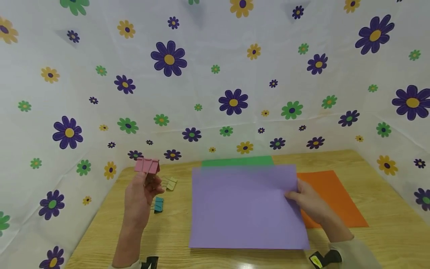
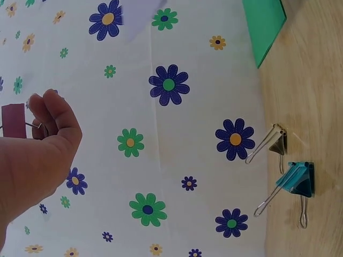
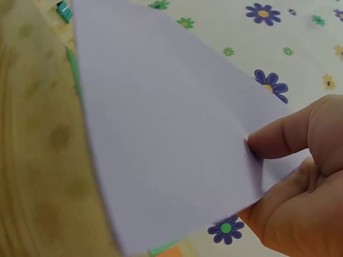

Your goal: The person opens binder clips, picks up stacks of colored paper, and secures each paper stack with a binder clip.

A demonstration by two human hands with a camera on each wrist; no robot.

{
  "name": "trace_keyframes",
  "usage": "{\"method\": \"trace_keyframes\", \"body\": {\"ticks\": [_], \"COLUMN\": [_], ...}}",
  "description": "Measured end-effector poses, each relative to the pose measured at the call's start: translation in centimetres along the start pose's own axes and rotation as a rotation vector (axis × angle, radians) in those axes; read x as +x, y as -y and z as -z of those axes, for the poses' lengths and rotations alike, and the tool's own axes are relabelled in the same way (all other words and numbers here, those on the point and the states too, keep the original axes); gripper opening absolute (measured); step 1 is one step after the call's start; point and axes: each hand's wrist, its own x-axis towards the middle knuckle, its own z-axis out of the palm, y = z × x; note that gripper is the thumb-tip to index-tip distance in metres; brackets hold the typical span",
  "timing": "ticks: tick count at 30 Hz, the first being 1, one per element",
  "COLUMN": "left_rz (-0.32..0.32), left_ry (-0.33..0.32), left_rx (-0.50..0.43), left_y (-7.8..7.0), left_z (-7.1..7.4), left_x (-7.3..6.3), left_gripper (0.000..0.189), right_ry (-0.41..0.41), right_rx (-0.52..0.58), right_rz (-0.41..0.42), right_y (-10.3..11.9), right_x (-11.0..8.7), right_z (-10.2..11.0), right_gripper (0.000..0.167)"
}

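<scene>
A pink binder clip [image 1: 147, 165] is held up by my left hand [image 1: 139, 196], its wire handle between the thumb and fingers. In the left wrist view the clip's pink body [image 2: 14, 121] shows at the left edge, partly behind the hand [image 2: 45, 144]. My right hand [image 1: 309, 200] pinches the right edge of a purple paper sheet [image 1: 245, 209], thumb on the near face and fingers behind. The sheet is raised off the table and bends slightly at the thumb, as the right wrist view shows beside the hand [image 3: 300, 176].
A yellow binder clip [image 1: 171, 183] and a blue binder clip [image 1: 159, 204] sit on the wooden table [image 1: 171, 231] at the left. Green paper [image 1: 238, 161] lies behind the purple sheet, orange paper [image 1: 336, 198] at its right. A flower-printed cloth [image 1: 201, 89] encloses the table's back and sides.
</scene>
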Motion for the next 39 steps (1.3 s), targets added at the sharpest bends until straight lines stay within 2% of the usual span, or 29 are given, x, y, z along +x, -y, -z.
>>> {"method": "trace_keyframes", "body": {"ticks": [7, 14, 20, 22, 24, 30, 37, 39], "left_rz": [-0.002, 0.004, -0.059, -0.06, -0.043, -0.023, -0.03, -0.033], "left_ry": [-0.007, -0.008, 0.028, 0.039, 0.046, 0.077, 0.088, 0.104], "left_rx": [-0.024, -0.041, -0.101, -0.112, -0.077, 0.159, 0.205, 0.207], "left_y": [0.2, 0.3, -0.2, -0.4, -0.7, -1.3, -1.2, -1.2], "left_z": [-0.2, -0.2, -0.6, -1.0, -1.3, -1.9, -1.8, -1.8], "left_x": [0.0, 0.1, 0.5, 0.4, 0.3, -0.2, 0.0, 0.1], "left_gripper": [0.038, 0.04, 0.036, 0.035, 0.036, 0.035, 0.038, 0.042], "right_ry": [-0.099, -0.22, -0.28, -0.293, -0.308, -0.386, -0.467, -0.477], "right_rx": [0.056, 0.12, 0.203, 0.222, 0.241, 0.322, 0.443, 0.44], "right_rz": [-0.011, -0.008, 0.012, 0.03, 0.051, 0.07, 0.157, 0.177], "right_y": [1.4, 2.4, 2.7, 2.8, 2.9, 3.1, 3.4, 3.5], "right_x": [0.4, 0.5, 0.4, 0.3, 0.3, 0.0, 0.2, 0.3], "right_z": [0.4, 0.8, 1.5, 1.7, 1.9, 2.3, 2.3, 2.3], "right_gripper": [0.05, 0.044, 0.034, 0.029, 0.025, 0.023, 0.026, 0.029]}}
